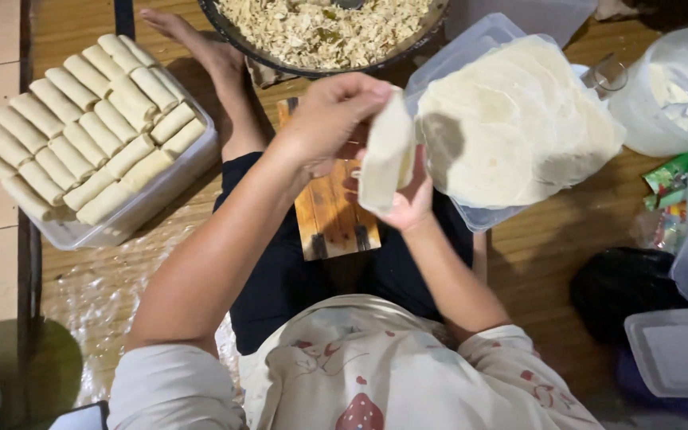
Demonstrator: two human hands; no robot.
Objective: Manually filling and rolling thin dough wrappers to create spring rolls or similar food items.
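A pale, thin wrapper sheet [386,153] hangs folded between my two hands above a small wooden board [330,209] on my lap. My left hand [330,118] pinches the sheet's top edge from the left. My right hand [408,199] supports it from behind and below. To the right, a stack of round wrappers [511,119] lies in a clear plastic container [471,215]. A big dark pan [232,40] of shredded filling [328,28] sits at the top.
A clear tray [153,199] of several rolled spring rolls [89,119] stands at the left. A clear plastic bag [670,87], colourful packets [670,171], a black bag [623,291] and plastic lids [678,350] crowd the right side. My bare foot [193,40] rests beside the pan.
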